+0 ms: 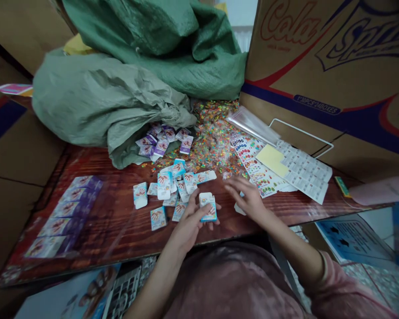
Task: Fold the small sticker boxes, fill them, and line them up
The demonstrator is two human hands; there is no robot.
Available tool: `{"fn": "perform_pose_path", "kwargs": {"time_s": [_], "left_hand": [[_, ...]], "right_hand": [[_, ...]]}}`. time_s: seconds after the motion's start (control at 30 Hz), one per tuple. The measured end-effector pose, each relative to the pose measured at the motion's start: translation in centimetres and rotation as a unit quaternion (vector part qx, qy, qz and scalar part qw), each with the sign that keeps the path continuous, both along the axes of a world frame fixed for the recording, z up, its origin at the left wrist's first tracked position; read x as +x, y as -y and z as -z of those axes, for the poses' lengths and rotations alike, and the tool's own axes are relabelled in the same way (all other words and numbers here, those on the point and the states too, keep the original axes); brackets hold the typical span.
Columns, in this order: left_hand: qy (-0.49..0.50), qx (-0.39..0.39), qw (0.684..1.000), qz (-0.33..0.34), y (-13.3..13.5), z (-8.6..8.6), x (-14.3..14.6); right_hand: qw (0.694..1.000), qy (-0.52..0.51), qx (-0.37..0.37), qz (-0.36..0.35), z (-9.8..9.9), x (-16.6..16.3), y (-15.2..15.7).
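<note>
My left hand [194, 215] is closed around a small light-blue and white cardboard box [208, 207], held upright with its top flap raised. To its right, my right hand [248, 197] hovers over the table, fingers apart and slightly bent, with nothing visible in them. Beneath the right hand, another small box [240, 209] is partly hidden. Several matching blue boxes [164, 184] lie in a loose heap left of my hands. Beyond the hands spreads a pile of small colourful pieces in clear wrappers [213, 137].
Purple boxes [63, 217] stand in a row at left; more purple boxes [161, 146] spill beside a grey-green sack [113, 97]. Sticker sheets [252, 164], a yellow paper [272, 160] and clear plastic bags [252, 124] lie at right. A large carton [319, 84] bounds the right side.
</note>
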State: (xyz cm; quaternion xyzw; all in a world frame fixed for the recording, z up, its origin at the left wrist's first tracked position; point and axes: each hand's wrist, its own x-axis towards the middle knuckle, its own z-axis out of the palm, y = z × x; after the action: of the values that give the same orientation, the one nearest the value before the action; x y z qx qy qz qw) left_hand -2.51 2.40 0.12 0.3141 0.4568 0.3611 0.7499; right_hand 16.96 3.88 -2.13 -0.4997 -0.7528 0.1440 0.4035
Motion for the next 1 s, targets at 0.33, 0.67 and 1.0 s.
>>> {"fn": "perform_pose_path", "kwargs": {"time_s": [0.33,0.67,1.0], "left_hand": [[-0.068,0.039,0.997,0.024,-0.1,2.5,0.4],[-0.111,0.08,0.99,0.02,-0.7,3.5,1.7],[-0.121,0.144,0.979,0.072,-0.6,3.5,2.5]], "right_hand": [[0.961,0.275,-0.021,-0.007,3.7,1.9,-3.4],[0.989,-0.069,-0.028,0.128,1.7,2.3,-1.8],[0.986,-0.136,-0.093,0.004,0.1,-0.6,1.3]]}}
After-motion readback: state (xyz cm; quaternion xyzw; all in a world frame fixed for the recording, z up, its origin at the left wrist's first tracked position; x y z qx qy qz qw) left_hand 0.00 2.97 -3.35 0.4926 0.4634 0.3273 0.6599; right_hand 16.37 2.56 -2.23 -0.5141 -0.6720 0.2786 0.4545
